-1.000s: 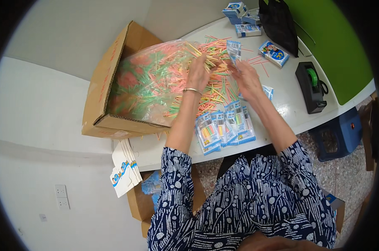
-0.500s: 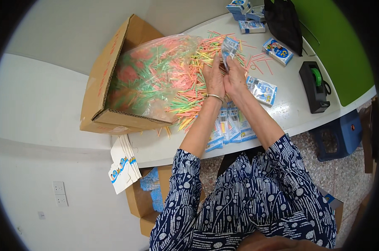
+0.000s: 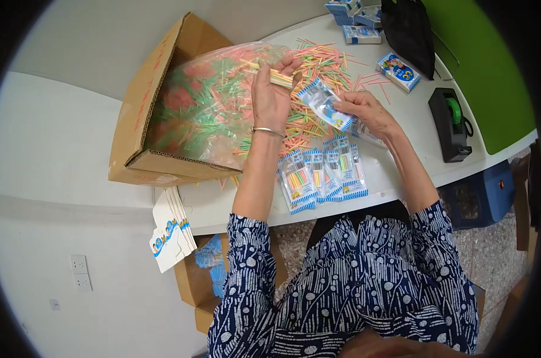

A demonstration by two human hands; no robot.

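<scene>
My left hand point(image 3: 271, 104) is turned palm up beside the carton, its fingers curled round a small bunch of thin coloured sticks point(image 3: 280, 79), yellowish and pink. My right hand point(image 3: 370, 114) pinches the edge of a small see-through packet point(image 3: 318, 100) with blue striped ends; I cannot tell whether anything is in it. Below both hands spreads a loose heap of pink, yellow and green sticks point(image 3: 306, 128). Nearer me, several filled packets point(image 3: 297, 182) lie overlapping in a row.
A cardboard carton point(image 3: 142, 101) lies open at left, a plastic bag of sticks point(image 3: 216, 101) spilling from it. A black tape dispenser point(image 3: 448, 128), a printed box point(image 3: 398, 71) and a black bag point(image 3: 407, 36) stand at right. Folded white cards point(image 3: 173, 232) overhang the table's left edge.
My hands have moved apart. The left went left and now shows a bunch of sticks; the right came away to the right with the packet.
</scene>
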